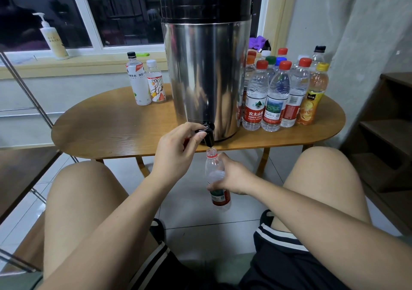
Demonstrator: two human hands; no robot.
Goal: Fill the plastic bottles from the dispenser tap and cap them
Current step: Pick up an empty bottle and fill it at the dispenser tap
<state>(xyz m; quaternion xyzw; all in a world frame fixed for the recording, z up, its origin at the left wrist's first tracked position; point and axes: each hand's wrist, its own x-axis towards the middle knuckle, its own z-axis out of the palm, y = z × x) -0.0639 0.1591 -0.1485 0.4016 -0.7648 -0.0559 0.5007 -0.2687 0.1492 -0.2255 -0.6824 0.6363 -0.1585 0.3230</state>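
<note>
Filling under the tap: spill risk

My left hand [176,149] pinches the tap lever [203,131]; my right hand [231,176] wraps the open bottle [214,171] below the desk [111,129] edge. If its narrow neck drifts, water hits the floor.

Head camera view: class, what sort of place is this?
Probably a room in a home: a small wooden table by a window sill holding a pump bottle, a steel dispenser, wooden steps alongside.

A single wide-angle head camera looks forward and steeply down from a seated person's eye level, close above the knees, facing the bench [124,133] edge and a window [133,11] behind; edges bend, probably lens distortion.
</note>
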